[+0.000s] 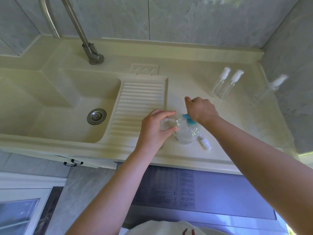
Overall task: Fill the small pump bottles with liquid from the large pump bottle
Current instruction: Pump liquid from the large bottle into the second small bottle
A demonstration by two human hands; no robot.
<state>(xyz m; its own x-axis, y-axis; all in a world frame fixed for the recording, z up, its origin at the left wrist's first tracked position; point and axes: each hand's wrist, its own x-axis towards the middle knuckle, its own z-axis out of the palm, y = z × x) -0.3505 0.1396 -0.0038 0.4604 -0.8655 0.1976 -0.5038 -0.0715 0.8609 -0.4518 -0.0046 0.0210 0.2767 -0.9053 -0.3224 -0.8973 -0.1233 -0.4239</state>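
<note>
The large clear pump bottle [187, 133] with a blue pump head [189, 119] stands near the counter's front edge. My right hand [201, 109] rests on top of the blue pump head, fingers curled over it. My left hand [156, 128] grips a small clear bottle [165, 124], tilted with its mouth under the pump's nozzle. A small white pump cap [205, 142] lies on the counter right of the large bottle. Three small clear bottles with white caps stand at the back right: two side by side [226, 85] and one [269, 89] by the wall.
A cream sink basin [55, 106] with a metal drain [96, 116] lies to the left, with a ribbed washboard [140, 102] beside it. A metal faucet [84, 39] rises behind. A tiled wall bounds the counter on the right.
</note>
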